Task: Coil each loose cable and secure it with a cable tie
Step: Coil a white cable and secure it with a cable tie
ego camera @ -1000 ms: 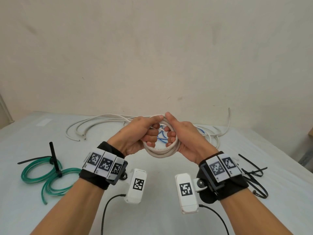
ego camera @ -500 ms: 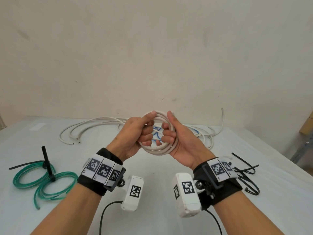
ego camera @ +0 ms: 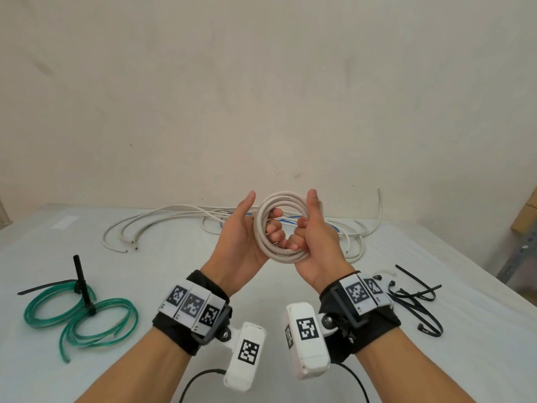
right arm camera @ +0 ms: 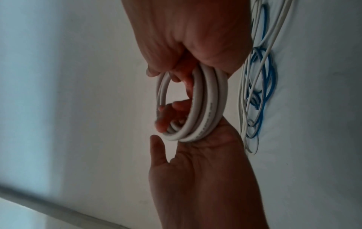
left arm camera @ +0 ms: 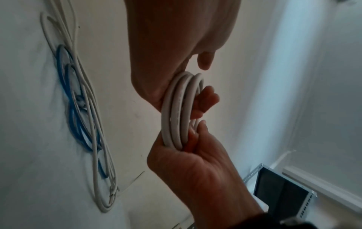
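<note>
Both hands hold the white cable coil (ego camera: 279, 228) up in the air above the table (ego camera: 174, 359). The left hand (ego camera: 238, 237) has its fingers hooked through the ring with its thumb sticking up. The right hand (ego camera: 316, 242) curls its fingers round the other side, thumb up too. The cable looks stiff and springy, so it may pop open; hold it where the loops bunch. Farther back lie loose white cables (ego camera: 162, 222) and a blue cable (ego camera: 290, 221). The left wrist view shows three loops side by side; the head view shows the black cable ties (ego camera: 418, 301).
</note>
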